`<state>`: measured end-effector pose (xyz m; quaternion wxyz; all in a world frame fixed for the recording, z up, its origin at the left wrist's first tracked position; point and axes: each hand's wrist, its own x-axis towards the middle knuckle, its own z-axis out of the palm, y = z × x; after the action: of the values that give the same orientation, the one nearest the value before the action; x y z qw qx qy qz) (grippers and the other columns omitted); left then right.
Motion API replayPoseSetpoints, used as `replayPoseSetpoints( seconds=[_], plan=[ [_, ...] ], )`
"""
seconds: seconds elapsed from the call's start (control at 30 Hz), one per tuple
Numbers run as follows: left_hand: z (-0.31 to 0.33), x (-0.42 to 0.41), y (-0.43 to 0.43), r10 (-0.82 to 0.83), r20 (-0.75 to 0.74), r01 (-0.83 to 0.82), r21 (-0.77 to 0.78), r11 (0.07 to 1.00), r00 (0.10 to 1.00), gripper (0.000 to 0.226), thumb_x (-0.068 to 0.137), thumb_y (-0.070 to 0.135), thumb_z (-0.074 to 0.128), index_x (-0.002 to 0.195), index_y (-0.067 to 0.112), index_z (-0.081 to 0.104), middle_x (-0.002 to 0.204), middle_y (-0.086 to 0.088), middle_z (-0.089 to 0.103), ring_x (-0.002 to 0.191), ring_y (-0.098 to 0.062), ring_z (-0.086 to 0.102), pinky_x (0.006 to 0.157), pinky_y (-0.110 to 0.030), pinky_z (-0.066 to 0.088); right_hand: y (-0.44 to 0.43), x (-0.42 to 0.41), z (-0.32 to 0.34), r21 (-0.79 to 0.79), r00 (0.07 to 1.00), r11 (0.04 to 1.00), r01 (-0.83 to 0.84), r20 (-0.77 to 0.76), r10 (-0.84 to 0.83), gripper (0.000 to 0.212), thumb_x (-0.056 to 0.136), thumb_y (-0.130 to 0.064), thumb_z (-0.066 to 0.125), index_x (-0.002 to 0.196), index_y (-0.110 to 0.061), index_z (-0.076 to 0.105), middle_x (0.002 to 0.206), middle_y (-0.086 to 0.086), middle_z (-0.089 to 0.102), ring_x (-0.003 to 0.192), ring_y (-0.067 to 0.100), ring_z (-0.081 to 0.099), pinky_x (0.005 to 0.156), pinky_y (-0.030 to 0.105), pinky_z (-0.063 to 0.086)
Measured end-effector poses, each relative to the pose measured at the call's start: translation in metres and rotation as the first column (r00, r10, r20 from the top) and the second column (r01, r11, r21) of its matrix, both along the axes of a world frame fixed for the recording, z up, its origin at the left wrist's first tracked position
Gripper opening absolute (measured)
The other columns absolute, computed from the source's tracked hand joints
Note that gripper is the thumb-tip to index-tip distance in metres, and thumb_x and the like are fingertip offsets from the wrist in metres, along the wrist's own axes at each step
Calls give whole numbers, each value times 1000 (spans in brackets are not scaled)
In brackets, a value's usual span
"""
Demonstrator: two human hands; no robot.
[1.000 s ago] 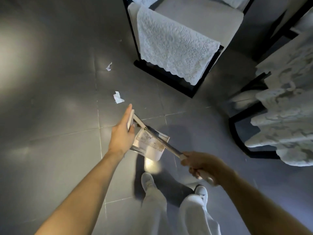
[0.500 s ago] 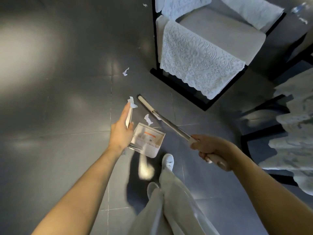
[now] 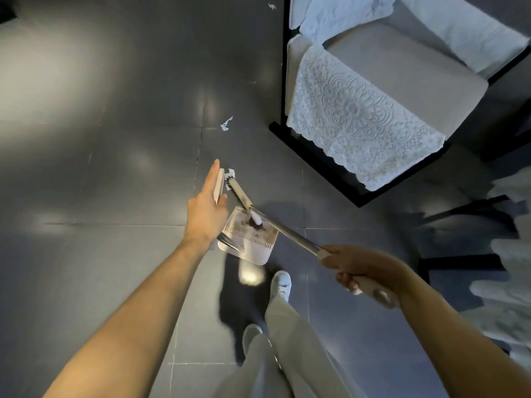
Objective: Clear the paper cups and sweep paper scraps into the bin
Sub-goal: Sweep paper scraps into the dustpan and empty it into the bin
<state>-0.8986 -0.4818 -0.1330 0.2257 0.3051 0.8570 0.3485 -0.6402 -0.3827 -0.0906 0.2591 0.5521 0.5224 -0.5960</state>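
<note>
a glossy dark grey tiled floor point(image 3: 115, 196) is seen, with a lace-draped armchair point(image 3: 373, 96) at the far right. the broom point(image 3: 287, 230) is gripped by the right hand point(image 3: 362, 268), its long axis pointing far left over the dustpan point(image 3: 253, 242), whose handle is pinched by the left hand point(image 3: 205, 203). open floor is left beyond the head, where a paper scrap point(image 3: 226, 124) lies.

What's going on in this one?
A person is sweeping a dark tiled floor. The left hand holds a dustpan by its long handle. The right hand grips a broom, whose head sits beside a scrap. A second scrap lies further out, not yet swept. No cups or bin are in view.
</note>
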Motion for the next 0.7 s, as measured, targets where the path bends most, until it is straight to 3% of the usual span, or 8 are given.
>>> replayPoseSetpoints(
  seconds=[0.1,0.17,0.33,0.5,0.6,0.7],
  plan=[
    [5,-13,-6,55,20,-54,-25,998,998,70,96,12,50,146,52,22,99,-12,65,68,-26,54,80,-26,47,27,-24,18,39,998,997,-65,-1,65,22,100,-21,47,121,-14,50,46,1,50,34,7,41,38,18,39],
    [8,-23,-10,99,5,-98,-29,995,995,69,96,12,50,146,51,22,83,-10,60,58,-17,49,77,-29,47,43,-44,27,98,989,984,-148,-7,150,24,101,-20,45,122,-11,50,55,4,51,34,7,43,38,18,40],
    [12,-54,-12,209,-11,-208,16,978,978,68,96,11,50,147,48,24,102,0,57,68,-26,52,80,-27,46,77,-106,24,172,981,970,-174,-53,186,24,99,-13,47,119,-2,53,54,8,47,34,11,40,38,21,36],
    [5,-97,0,224,-5,-224,21,974,975,69,96,11,52,146,50,24,112,-2,55,84,-38,61,87,-40,53,94,-168,-14,224,954,931,-288,-16,299,24,97,-15,48,114,0,55,56,8,48,43,16,42,44,25,36],
    [-3,-136,11,189,-52,-190,-3,982,981,70,95,10,53,147,49,25,123,-13,62,101,-37,60,85,-18,41,94,-195,-35,153,939,928,-340,7,343,9,97,-12,46,103,-8,50,53,7,44,44,16,39,44,26,33],
    [-6,-165,25,181,-23,-181,39,983,983,69,94,8,55,148,41,28,132,-10,59,109,-36,58,84,3,30,97,-211,-33,-27,971,970,-240,7,240,5,96,-10,46,99,-12,50,44,3,41,35,12,36,37,19,31]
  ],
)
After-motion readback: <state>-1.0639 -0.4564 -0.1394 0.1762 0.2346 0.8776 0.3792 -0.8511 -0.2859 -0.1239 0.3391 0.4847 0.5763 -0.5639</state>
